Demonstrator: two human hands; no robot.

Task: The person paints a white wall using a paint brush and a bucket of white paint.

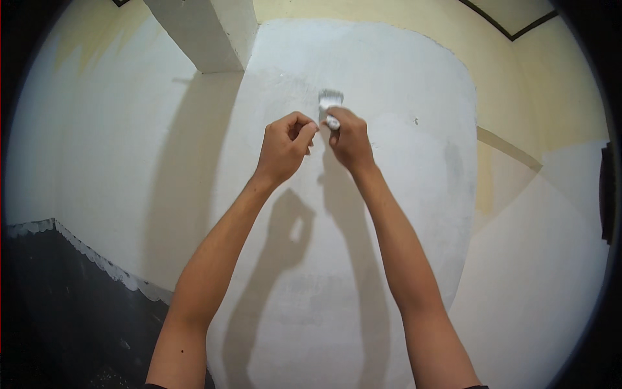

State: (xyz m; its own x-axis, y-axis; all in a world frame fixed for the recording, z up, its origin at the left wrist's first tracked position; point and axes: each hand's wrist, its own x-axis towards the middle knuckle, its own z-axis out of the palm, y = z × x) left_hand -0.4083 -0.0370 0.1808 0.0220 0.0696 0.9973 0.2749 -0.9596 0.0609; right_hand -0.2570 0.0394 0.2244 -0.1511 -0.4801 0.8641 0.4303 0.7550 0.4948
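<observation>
White-coated paintbrush [330, 102], bristles up, against the white wall [363, 259]

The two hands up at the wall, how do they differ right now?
The right hand grips a small paintbrush, bristles up against the white wall; the left hand holds no tool, its fingers curled loosely by the brush handle. The right hand sits slightly higher than the left. Both are bare, raised side by side, and cast shadows on the wall.

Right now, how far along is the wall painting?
Done: a broad white patch covers the wall's middle. In hand: the right hand presses a paintbrush near the patch's top, left hand beside it. Left: yellow wall to the right.
</observation>
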